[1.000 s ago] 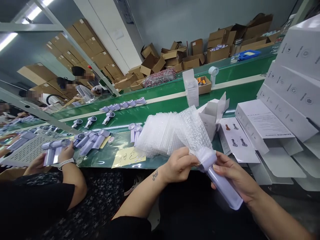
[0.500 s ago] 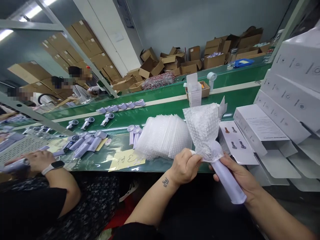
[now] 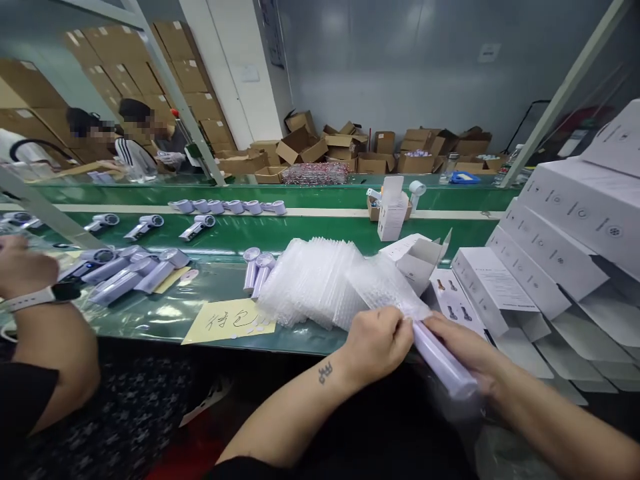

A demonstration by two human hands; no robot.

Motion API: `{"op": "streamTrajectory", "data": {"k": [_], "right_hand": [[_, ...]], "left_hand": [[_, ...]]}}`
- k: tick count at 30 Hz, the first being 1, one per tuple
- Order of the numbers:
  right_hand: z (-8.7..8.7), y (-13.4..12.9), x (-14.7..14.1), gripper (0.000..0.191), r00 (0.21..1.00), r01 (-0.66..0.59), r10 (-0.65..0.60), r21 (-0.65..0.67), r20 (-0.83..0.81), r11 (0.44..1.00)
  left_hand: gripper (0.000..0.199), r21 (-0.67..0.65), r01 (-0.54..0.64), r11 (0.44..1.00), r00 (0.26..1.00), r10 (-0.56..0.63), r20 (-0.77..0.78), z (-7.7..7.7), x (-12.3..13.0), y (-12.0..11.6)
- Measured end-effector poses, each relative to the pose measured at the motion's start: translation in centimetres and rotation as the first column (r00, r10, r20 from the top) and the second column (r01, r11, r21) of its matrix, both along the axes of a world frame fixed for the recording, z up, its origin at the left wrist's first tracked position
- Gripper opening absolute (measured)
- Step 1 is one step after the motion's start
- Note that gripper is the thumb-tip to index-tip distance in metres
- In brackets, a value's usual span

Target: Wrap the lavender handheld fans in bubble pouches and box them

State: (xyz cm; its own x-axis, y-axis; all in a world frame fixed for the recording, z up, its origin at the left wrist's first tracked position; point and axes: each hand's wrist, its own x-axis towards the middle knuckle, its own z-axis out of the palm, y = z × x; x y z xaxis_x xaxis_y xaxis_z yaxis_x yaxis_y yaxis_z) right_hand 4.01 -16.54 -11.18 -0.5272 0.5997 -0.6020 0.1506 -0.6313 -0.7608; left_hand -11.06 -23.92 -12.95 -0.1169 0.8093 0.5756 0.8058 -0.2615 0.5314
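Closed around the open end of a bubble-wrap bag (image 3: 384, 288) is my left hand (image 3: 376, 345). My right hand (image 3: 463, 348) grips a lavender handheld fan (image 3: 444, 365) by its body, fingers along the far side. The fan's head end is inside the bag and its handle sticks out toward me, tilted down to the right. Just left of the bag lies a thick stack of bubble-wrap bags (image 3: 316, 280). Two lavender fans (image 3: 259, 270) stand against that stack. A yellow paper note (image 3: 227, 320) with handwriting lies at the bench's front edge.
White printed boxes (image 3: 560, 220) are piled on the right, flaps open. An open white box (image 3: 413, 257) sits behind the bag. More fans (image 3: 135, 273) lie left, near a co-worker's arm (image 3: 65, 353). Behind runs a green conveyor (image 3: 310, 230) carrying fans; cartons (image 3: 300, 143) stand beyond.
The bag has come down over the fan's head and tilted left, with the hands slightly lower. The view has levelled and turned right. The co-worker's hand has moved left.
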Motion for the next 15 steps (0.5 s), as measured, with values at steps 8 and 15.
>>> {"op": "streamTrajectory", "data": {"k": [8,15], "right_hand": [[9.4,3.3,-1.0,0.015,0.940,-0.223,0.083,0.410,0.331,0.884],[14.8,4.1,-3.2,0.015,0.990,-0.130,0.060,0.657,0.129,0.743]], "left_hand": [[0.030,-0.189,0.072,0.979,0.870,0.031,0.492,8.3,-4.2,6.1],[0.045,0.183,0.415,0.891,0.674,-0.436,0.596,11.3,-7.8,4.3]]}}
